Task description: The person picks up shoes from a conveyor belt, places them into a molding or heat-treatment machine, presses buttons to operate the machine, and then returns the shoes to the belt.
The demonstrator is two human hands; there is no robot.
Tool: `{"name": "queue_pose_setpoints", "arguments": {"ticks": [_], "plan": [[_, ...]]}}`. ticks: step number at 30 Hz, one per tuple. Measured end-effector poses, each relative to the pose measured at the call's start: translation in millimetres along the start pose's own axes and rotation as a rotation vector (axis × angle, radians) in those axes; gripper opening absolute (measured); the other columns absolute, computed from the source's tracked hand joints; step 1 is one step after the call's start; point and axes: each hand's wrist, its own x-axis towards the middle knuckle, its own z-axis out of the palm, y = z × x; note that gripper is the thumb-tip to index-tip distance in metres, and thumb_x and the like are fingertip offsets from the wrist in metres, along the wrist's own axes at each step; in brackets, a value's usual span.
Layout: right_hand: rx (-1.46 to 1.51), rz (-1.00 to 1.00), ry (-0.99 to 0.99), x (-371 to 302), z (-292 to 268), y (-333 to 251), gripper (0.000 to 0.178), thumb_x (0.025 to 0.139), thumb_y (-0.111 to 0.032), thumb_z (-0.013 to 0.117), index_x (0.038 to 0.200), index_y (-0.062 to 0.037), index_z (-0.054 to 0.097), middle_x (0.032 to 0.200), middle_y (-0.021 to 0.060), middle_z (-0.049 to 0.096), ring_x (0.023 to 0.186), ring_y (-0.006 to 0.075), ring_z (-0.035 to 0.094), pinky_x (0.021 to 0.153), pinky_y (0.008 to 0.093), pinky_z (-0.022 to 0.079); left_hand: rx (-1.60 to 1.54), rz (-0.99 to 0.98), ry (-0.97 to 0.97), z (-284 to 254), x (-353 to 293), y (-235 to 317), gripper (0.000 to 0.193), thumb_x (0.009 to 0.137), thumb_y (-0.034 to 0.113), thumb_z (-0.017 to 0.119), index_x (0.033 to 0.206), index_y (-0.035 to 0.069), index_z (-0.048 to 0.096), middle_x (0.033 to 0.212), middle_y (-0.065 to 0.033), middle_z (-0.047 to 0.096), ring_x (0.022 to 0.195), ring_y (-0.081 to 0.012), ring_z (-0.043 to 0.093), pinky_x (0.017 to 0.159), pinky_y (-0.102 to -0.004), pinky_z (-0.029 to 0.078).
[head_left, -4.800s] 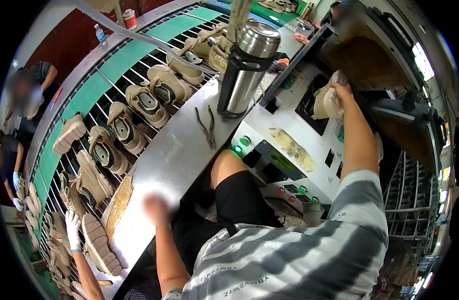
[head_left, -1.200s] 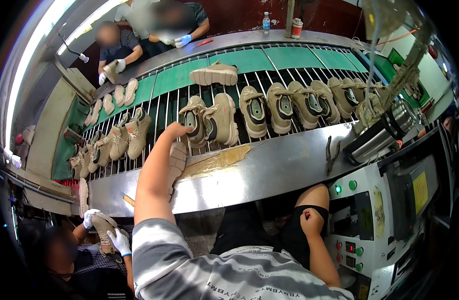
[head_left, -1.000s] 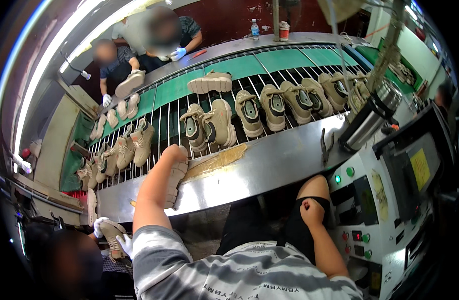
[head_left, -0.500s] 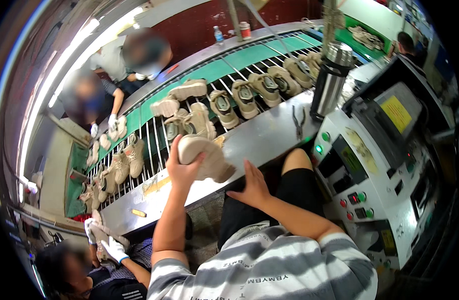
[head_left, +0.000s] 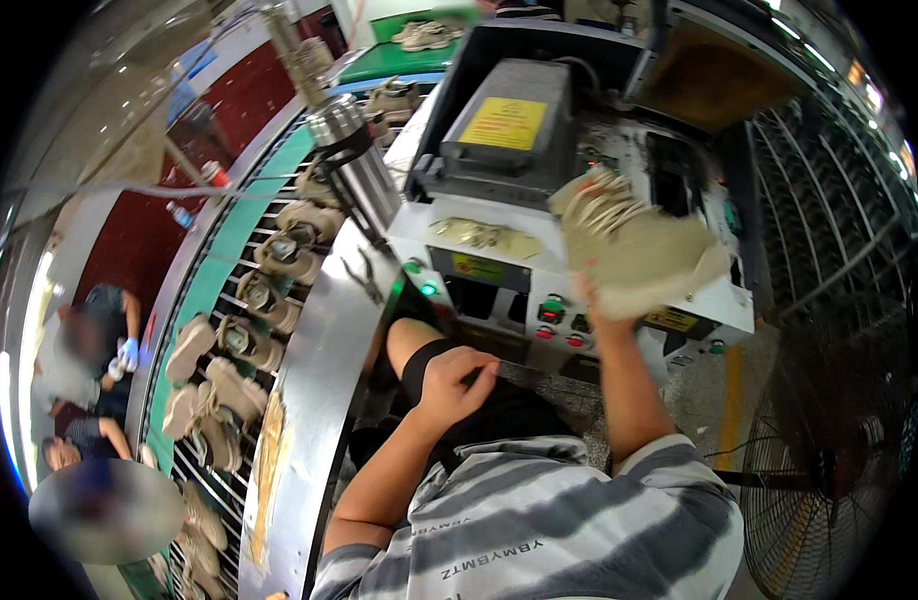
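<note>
A beige lace-up shoe [head_left: 644, 250] is held up in my right hand [head_left: 601, 298], in front of the white control machine [head_left: 551, 262]. Its toe points right, with the laces and upper facing up. The palm and most of the fingers are hidden beneath the shoe. My left hand [head_left: 457, 385] is over my lap, its fingers curled in and the thumb along them. Nothing shows in it. Close to that hand are my dark shorts and the lower front of the machine with its coloured buttons.
Left of me runs a roller conveyor with a green belt [head_left: 249, 205], carrying several beige shoes. Pliers [head_left: 363, 277] and a steel thermos [head_left: 371, 175] stand along the metal ledge [head_left: 314, 350]. A caged fan [head_left: 819, 490] is at lower right. Other people work beyond the conveyor.
My view has turned right toward the machine. The shoe has passed from my left hand to my right, which has lifted it rightward. My left hand is now curled over my lap.
</note>
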Motion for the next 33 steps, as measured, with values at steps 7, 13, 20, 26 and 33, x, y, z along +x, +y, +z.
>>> {"name": "queue_pose_setpoints", "arguments": {"ticks": [7, 13, 20, 26, 33], "plan": [[-1.076, 0.212, 0.195, 222, -114, -18, 0.095, 0.06, -0.037, 0.081, 0.133, 0.0028, 0.035, 0.122, 0.0241, 0.056, 0.111, 0.0377, 0.056, 0.094, 0.04, 0.044, 0.146, -0.59, 0.019, 74, -76, -124, 0.015, 0.081, 0.017, 0.065, 0.085, 0.003, 0.069, 0.074, -0.0151, 0.066, 0.065, -0.0274, 0.065, 0.062, -0.0333, 0.051], [-1.485, 0.419, -0.019, 336, -105, 44, 0.105, 0.055, -0.045, 0.075, 0.141, -0.0045, 0.031, 0.127, 0.0227, 0.055, 0.115, 0.0362, 0.056, 0.093, 0.0432, 0.045, 0.139, -0.601, -0.016, 79, -62, -135, 0.015, 0.08, 0.016, 0.064, 0.086, 0.003, 0.069, 0.074, -0.0143, 0.066, 0.066, -0.0254, 0.065, 0.063, -0.0324, 0.051], [-1.659, 0.725, -0.267, 355, -109, 115, 0.102, 0.056, -0.042, 0.074, 0.142, -0.0048, 0.033, 0.132, 0.0221, 0.052, 0.118, 0.0351, 0.054, 0.096, 0.0418, 0.044, 0.122, -0.614, 0.024, 68, -61, -139, 0.014, 0.08, 0.015, 0.065, 0.086, 0.003, 0.069, 0.073, -0.0136, 0.066, 0.063, -0.024, 0.065, 0.06, -0.0313, 0.05], [-1.654, 0.645, -0.227, 330, -115, 119, 0.094, 0.066, -0.047, 0.07, 0.141, -0.0014, 0.035, 0.132, 0.0228, 0.051, 0.119, 0.0364, 0.053, 0.098, 0.0428, 0.042, 0.1, -0.646, 0.052, 66, -66, -143, 0.014, 0.079, 0.016, 0.064, 0.085, 0.003, 0.069, 0.072, -0.0136, 0.066, 0.063, -0.0245, 0.065, 0.06, -0.0313, 0.05], [-1.47, -0.152, -0.354, 212, -182, 79, 0.056, 0.091, -0.038, 0.053, 0.129, 0.0032, 0.049, 0.128, 0.0217, 0.055, 0.12, 0.037, 0.049, 0.101, 0.0406, 0.038, 0.187, -0.639, -0.276, 105, -39, -141, 0.021, 0.08, 0.026, 0.063, 0.088, 0.007, 0.069, 0.079, -0.0127, 0.068, 0.073, -0.0297, 0.066, 0.066, -0.0371, 0.052]]}}
